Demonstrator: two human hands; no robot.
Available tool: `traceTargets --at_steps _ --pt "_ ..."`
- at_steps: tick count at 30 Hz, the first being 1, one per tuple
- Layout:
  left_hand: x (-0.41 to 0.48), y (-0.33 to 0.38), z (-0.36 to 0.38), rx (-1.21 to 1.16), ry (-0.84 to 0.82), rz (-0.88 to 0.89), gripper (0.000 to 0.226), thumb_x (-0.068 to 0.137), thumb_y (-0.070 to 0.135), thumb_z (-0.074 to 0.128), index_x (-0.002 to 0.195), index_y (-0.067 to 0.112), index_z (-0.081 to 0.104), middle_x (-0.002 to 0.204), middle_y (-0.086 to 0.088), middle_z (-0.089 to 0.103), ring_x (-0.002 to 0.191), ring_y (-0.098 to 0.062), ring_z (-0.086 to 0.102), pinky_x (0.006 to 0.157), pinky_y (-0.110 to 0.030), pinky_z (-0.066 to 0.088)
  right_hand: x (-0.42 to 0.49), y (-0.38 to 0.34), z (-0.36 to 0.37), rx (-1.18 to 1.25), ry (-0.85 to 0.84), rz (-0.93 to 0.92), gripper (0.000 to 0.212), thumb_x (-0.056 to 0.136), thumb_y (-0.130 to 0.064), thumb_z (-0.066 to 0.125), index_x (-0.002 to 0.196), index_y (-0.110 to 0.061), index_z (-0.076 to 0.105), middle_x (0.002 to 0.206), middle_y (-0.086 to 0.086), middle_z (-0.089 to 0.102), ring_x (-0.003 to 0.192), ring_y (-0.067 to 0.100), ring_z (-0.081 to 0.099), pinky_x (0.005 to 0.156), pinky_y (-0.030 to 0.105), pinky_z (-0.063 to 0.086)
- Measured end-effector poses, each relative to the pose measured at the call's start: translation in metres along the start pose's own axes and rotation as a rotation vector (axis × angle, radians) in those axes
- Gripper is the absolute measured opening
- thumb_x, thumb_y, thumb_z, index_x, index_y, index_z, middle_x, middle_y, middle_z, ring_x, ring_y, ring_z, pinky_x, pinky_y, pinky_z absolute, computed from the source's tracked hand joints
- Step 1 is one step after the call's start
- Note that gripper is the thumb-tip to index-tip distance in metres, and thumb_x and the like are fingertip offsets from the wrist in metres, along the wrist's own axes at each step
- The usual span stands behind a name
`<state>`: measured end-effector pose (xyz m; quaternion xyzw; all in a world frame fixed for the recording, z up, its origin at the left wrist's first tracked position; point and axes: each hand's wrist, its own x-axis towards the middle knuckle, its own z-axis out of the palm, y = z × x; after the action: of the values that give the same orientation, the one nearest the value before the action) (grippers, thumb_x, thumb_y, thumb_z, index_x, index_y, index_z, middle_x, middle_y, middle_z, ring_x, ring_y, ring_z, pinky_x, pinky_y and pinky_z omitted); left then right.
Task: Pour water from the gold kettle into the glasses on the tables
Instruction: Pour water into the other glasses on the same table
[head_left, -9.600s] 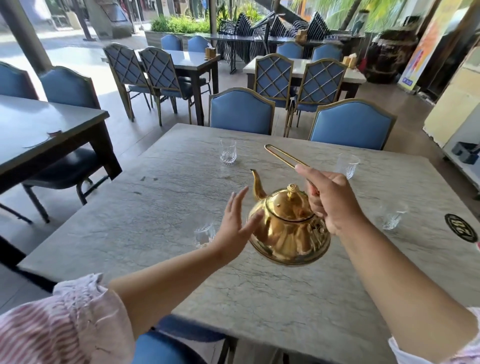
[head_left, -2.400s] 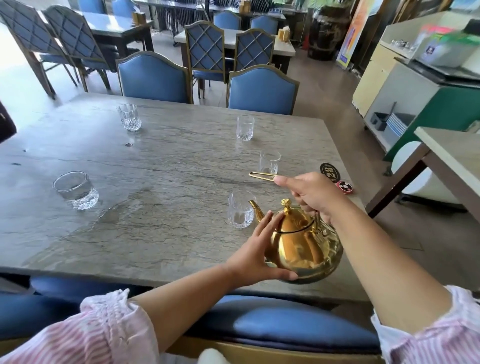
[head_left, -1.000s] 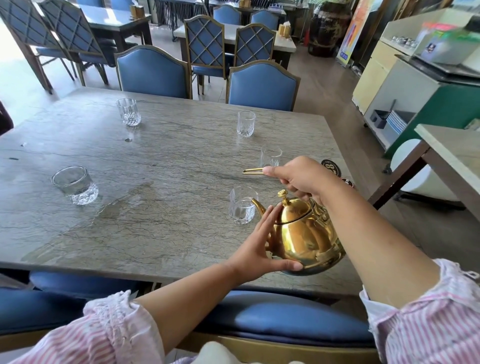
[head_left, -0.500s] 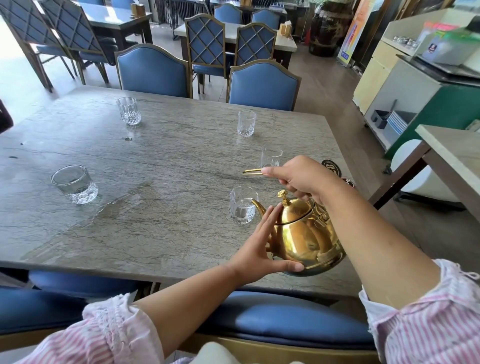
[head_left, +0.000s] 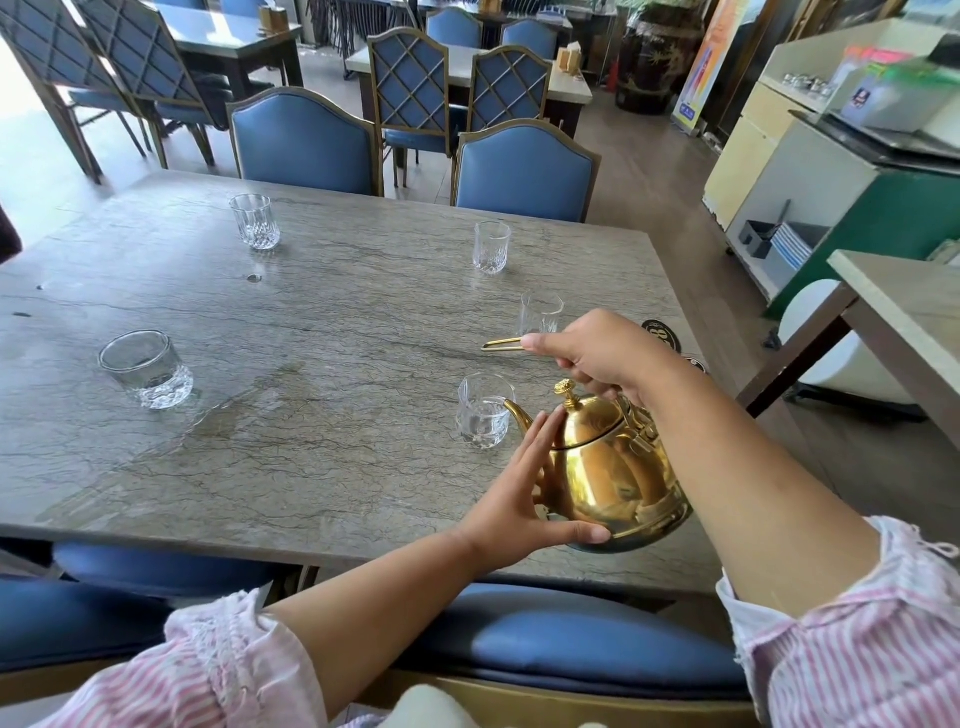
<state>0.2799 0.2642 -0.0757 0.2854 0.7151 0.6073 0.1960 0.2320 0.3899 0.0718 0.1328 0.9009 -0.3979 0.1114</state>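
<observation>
The right hand (head_left: 605, 358) is closed in a pinching grip on the thin wire handle (head_left: 503, 343) of the gold kettle (head_left: 613, 467), which juts out leftward past the forefinger. The left hand (head_left: 519, 499) lies spread against the kettle's left flank, fingers flat on the shoulder just under the lid, thumb hooked beneath the base; it props the kettle and does not close around anything. The kettle is held in the air over the counter's (head_left: 311, 364) near right edge, tilted to the left, its spout tip at the rim of the nearest glass (head_left: 484, 410), which has a little water in the bottom.

Five glasses stand on the counter: the one at the spout, a tall one (head_left: 540, 313) just beyond the right hand, another tall one (head_left: 491, 246) farther back, a cut-pattern one (head_left: 254, 221) at the far left, and a squat tumbler (head_left: 145, 369) at the near left. There is one kettle. Two round badges sit by the right edge, a black one (head_left: 661, 333) and a smaller one (head_left: 695, 364), both partly hidden by the right wrist. Two blue chairs (head_left: 304, 140) stand on the far side of the counter.

Compared with half a second ago, almost nothing differs: both hands hold the same places on the kettle, and its tilt and spout position look unchanged. Against the frame from 2.4 seconds ago, the kettle is tipped more steeply and the spout has reached the glass rim.
</observation>
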Motion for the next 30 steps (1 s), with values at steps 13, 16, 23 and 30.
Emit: traceTargets --at_steps 13,16,23,30 --pt "0.0 0.0 0.0 -0.02 -0.013 0.008 0.114 0.063 0.035 0.086 0.146 0.05 0.009 0.159 0.02 0.0 0.147 -0.005 0.005 0.111 -0.049 0.035 -0.001 0.0 0.001 -0.002 0.008 -0.014 0.04 0.085 -0.043 0.064 0.065 -0.011 0.051 0.053 0.001 0.038 0.033 0.01 0.026 0.036 0.018 0.023" --pt "0.0 -0.002 0.0 -0.018 -0.009 0.002 0.115 0.062 0.035 0.086 0.145 0.051 0.01 0.159 0.02 0.0 0.147 -0.004 0.005 0.112 -0.05 0.035 -0.001 0.001 0.0 -0.001 0.015 -0.015 0.04 0.085 -0.043 0.064 0.064 -0.011 0.05 0.051 0.0 0.038 0.029 0.009 0.027 0.036 0.019 0.023" --pt "0.003 -0.006 -0.004 0.054 -0.027 0.025 0.116 0.063 0.035 0.086 0.145 0.052 0.008 0.159 0.018 -0.003 0.142 0.011 0.0 0.112 -0.034 0.035 -0.004 0.012 0.0 0.092 0.05 -0.055 0.043 0.084 -0.043 0.064 0.061 -0.011 0.049 0.045 -0.002 0.037 0.031 0.009 0.025 0.037 0.02 0.023" --pt "0.004 -0.007 -0.007 0.262 -0.053 0.08 0.116 0.064 0.038 0.085 0.141 0.056 0.001 0.161 0.007 -0.009 0.141 0.011 -0.001 0.113 -0.024 0.032 -0.013 0.041 0.001 0.27 0.106 -0.12 0.046 0.082 -0.045 0.066 0.054 -0.017 0.043 0.039 -0.008 0.035 0.03 0.008 0.024 0.033 0.017 0.022"
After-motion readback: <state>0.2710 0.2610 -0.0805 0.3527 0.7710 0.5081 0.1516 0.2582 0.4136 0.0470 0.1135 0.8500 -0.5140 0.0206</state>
